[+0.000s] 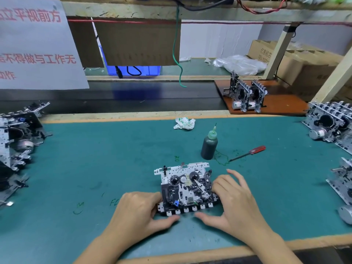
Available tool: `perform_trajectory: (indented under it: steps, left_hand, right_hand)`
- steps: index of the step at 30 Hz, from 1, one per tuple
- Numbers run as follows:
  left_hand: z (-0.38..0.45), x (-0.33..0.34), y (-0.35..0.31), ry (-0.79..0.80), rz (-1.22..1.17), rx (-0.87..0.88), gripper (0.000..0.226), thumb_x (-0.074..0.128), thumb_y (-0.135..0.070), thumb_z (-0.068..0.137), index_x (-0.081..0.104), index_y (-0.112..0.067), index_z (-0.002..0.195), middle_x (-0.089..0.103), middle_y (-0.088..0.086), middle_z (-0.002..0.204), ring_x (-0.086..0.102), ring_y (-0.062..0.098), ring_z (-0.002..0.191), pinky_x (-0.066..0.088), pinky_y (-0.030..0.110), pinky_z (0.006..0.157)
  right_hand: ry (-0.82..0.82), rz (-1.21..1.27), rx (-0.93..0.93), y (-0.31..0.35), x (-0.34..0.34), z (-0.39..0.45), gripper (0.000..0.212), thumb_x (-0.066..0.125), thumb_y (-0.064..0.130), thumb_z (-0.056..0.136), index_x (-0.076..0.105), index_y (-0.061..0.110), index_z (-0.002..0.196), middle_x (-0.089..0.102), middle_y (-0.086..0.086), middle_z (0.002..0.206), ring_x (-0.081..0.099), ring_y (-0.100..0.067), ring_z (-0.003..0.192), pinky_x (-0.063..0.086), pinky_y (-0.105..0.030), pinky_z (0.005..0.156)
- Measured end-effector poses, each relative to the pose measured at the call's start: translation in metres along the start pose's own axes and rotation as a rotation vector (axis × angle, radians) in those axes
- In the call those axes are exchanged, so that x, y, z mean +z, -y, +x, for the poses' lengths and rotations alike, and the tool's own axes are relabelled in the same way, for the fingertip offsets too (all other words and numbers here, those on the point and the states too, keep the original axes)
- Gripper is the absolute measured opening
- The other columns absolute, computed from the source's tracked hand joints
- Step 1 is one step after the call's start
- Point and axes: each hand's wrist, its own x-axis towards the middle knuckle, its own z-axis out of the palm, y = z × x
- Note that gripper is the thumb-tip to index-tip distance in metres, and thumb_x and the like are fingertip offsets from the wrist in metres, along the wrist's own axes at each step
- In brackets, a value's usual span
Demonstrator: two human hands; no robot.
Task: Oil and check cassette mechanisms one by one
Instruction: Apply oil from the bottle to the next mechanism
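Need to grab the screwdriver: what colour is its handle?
Red, translucent-looking handle on the screwdriver, seen in the head view.

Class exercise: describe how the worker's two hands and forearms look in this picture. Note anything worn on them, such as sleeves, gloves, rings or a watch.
Both the left hand and the right hand are bare, with no gloves. No rings, watch or wristband show. The forearms are bare down to the frame's lower edge, with no sleeve in view. The fingernails that show look short and unpainted.

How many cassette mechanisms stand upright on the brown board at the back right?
2: the left upright mechanism and the right upright mechanism stand side by side on the brown board. Nothing seems hidden behind them, though I cannot be sure.
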Motion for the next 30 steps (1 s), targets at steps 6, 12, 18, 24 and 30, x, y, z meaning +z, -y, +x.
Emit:
perform_trajectory:
  steps: [6,12,18,24,30]
  left_hand:
    - [-0.003,-0.001,0.001,0.014,0.039,-0.020,0.050,0.055,-0.066,0.066,0.041,-0.021,0.050,0.039,-0.009,0.037,0.040,0.008,0.034,0.029,0.018,0.034]
    - [-0.005,-0.002,0.003,0.007,0.019,-0.062,0.051,0.055,-0.065,0.066,0.040,-0.019,0.049,0.041,-0.009,0.038,0.040,0.008,0.033,0.030,0.018,0.035]
    - [-0.006,0.001,0.002,-0.020,0.079,-0.101,0.054,0.055,-0.059,0.071,0.038,-0.014,0.047,0.033,-0.001,0.037,0.034,0.021,0.032,0.024,0.019,0.033]
    - [-0.002,-0.004,0.004,0.044,0.067,-0.048,0.053,0.046,-0.072,0.071,0.032,-0.024,0.052,0.041,-0.008,0.036,0.041,0.011,0.032,0.026,0.018,0.033]
    - [0.001,-0.016,-0.003,0.056,-0.058,-0.175,0.061,0.036,-0.084,0.069,0.029,-0.025,0.057,0.032,-0.010,0.039,0.041,0.011,0.039,0.028,0.022,0.040]
  right_hand:
    - [-0.022,0.016,0.017,0.004,0.000,0.001,0.052,0.060,0.064,0.071,0.057,0.013,0.063,0.055,0.005,0.067,0.058,-0.018,0.072,0.036,-0.041,0.097]
    - [0.004,0.048,-0.073,-0.001,-0.004,-0.003,0.047,0.056,0.057,0.081,0.061,0.013,0.066,0.060,0.006,0.073,0.058,-0.016,0.077,0.038,-0.034,0.096]
    - [0.028,0.154,-0.037,0.001,-0.005,-0.002,0.049,0.066,0.061,0.071,0.059,0.012,0.064,0.058,0.005,0.073,0.056,-0.016,0.076,0.037,-0.033,0.098]
    - [0.016,0.156,-0.054,0.002,-0.005,0.000,0.045,0.064,0.055,0.076,0.057,0.013,0.062,0.057,0.005,0.070,0.055,-0.017,0.073,0.038,-0.029,0.094]
    - [0.184,0.323,0.129,0.009,-0.022,0.013,0.040,0.052,0.058,0.080,0.050,0.020,0.066,0.049,0.010,0.069,0.044,-0.012,0.072,0.034,-0.025,0.075]
